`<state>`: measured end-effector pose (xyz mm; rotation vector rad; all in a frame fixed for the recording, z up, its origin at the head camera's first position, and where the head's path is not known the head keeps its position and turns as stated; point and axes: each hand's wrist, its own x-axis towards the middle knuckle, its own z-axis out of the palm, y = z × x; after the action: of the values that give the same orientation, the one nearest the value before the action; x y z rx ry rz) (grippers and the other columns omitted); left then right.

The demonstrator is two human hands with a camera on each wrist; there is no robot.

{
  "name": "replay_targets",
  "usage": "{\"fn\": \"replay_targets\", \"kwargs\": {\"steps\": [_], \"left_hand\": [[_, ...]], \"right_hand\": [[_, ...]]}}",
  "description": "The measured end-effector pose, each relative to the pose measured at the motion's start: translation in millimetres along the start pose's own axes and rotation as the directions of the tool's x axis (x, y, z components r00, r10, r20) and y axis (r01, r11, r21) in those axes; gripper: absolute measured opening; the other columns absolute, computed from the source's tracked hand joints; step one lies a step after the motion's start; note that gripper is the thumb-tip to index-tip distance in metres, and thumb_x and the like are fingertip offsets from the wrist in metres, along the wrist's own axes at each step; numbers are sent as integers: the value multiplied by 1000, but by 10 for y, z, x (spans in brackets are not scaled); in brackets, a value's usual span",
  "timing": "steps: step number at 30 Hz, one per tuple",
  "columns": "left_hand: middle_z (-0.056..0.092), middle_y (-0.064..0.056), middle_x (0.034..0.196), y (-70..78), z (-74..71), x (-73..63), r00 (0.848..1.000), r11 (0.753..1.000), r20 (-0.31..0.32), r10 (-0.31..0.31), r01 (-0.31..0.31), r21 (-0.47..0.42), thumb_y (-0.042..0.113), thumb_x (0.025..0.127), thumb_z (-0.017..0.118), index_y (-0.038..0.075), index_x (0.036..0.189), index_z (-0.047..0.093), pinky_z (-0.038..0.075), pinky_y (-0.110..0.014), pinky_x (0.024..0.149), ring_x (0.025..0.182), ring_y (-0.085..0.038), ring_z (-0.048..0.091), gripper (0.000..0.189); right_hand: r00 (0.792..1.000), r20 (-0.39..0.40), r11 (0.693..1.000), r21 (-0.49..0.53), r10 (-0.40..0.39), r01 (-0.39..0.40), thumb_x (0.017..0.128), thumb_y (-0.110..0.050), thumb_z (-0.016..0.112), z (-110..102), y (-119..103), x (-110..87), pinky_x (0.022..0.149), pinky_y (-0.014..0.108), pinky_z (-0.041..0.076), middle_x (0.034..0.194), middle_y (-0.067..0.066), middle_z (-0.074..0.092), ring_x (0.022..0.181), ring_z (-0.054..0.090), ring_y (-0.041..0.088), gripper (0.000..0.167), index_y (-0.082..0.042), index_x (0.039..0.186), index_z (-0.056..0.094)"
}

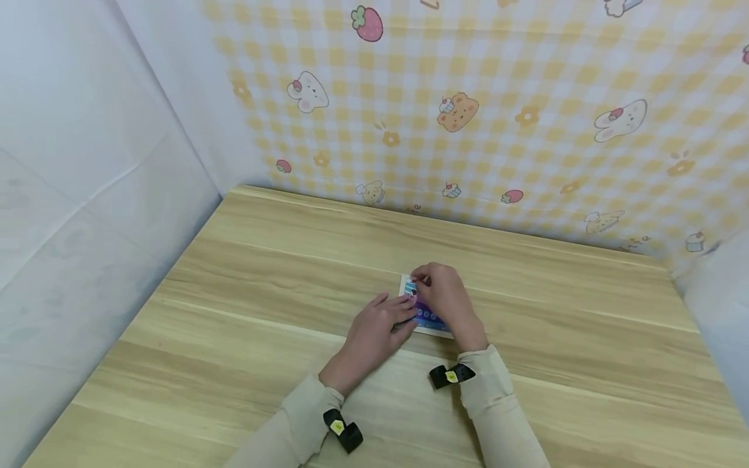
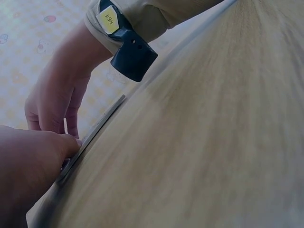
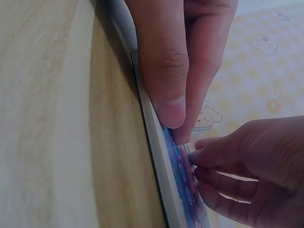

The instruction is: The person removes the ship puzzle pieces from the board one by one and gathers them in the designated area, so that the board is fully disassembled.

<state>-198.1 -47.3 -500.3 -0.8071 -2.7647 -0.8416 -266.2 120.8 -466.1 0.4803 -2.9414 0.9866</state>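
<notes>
A small flat picture card [image 1: 433,325], purple and blue with a pale border, lies on the wooden table. My left hand [image 1: 377,325] rests with nearly straight fingers on the card's left side. In the right wrist view, the left thumb [image 3: 168,90] presses near its front edge. My right hand [image 1: 447,296] is over the card's upper part, thumb and fingertips brought together and curled. The right hand [image 3: 256,166] seems to pinch a small flat piece against the picture, mostly hidden by the fingers. From the left wrist view, the card [image 2: 102,121] shows edge-on.
Pale wood-grain table top [image 1: 234,273] surrounds the card. Behind it hangs a yellow checked cloth [image 1: 503,156] with cartoon prints, and a white sheet [image 1: 88,162] stands on the left. Black camera bands [image 1: 345,429] sit on both wrists.
</notes>
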Motion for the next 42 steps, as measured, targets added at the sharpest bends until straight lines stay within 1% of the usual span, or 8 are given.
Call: {"fn": "replay_targets", "kwargs": {"steps": [4,10,16,20,27,33,37,42], "left_hand": [[66,0,137,-5,7,0,1000,1000,0,1,-1,1,30,102,67,11,126,75,34,-42,123,134,-12,57,31],[66,0,138,-4,-1,-4,1000,1000,16,-14,14,-11,34,101,68,11,127,75,31,-41,124,136,-13,56,35],[66,0,138,-18,-10,8,999,1000,36,-23,23,-2,45,94,76,11,129,74,31,-40,125,137,-14,55,49],[66,1,138,-31,-8,18,999,1000,38,-23,23,-3,45,93,76,11,129,74,31,-41,125,137,-14,55,49],[66,0,138,-40,18,40,999,1000,33,-23,23,-16,44,94,75,10,129,73,30,-41,125,138,-14,54,49],[65,-2,140,-33,-29,37,999,1000,48,-21,22,-11,44,94,75,10,131,72,30,-42,125,137,-16,55,50],[64,-1,140,-29,-17,28,998,1000,49,-25,25,-1,45,95,74,10,132,71,30,-41,125,138,-16,54,51],[64,-1,141,-23,-13,26,998,999,51,-27,28,-17,44,95,74,9,132,71,29,-41,125,138,-16,54,51]], "right_hand": [[1000,-12,999,-34,-29,29,91,-1,74,-18,-17,-20,74,43,63,93,14,77,82,74,26,20,1,111,78],[999,-8,998,-49,-32,31,91,-1,73,-10,-36,-21,73,43,62,94,13,78,80,73,24,18,1,109,78],[999,3,998,-58,-40,40,93,1,71,21,-48,6,74,42,60,97,14,76,80,69,24,12,1,104,76],[999,17,999,-33,-37,38,95,3,67,54,-22,29,78,43,60,99,15,74,85,69,26,10,1,103,73],[998,44,995,89,-37,33,98,1,64,35,39,39,75,41,59,96,15,73,82,67,24,10,2,106,70],[999,34,1000,25,-8,7,94,-1,69,-43,41,47,77,43,61,95,15,76,82,69,25,13,4,99,79],[998,54,1000,4,-24,24,93,-2,71,-53,36,29,80,44,62,97,17,76,87,73,29,14,5,100,80],[999,34,1000,-11,-25,25,93,-2,72,-35,20,5,83,45,62,99,17,76,92,73,31,13,4,100,80]]}}
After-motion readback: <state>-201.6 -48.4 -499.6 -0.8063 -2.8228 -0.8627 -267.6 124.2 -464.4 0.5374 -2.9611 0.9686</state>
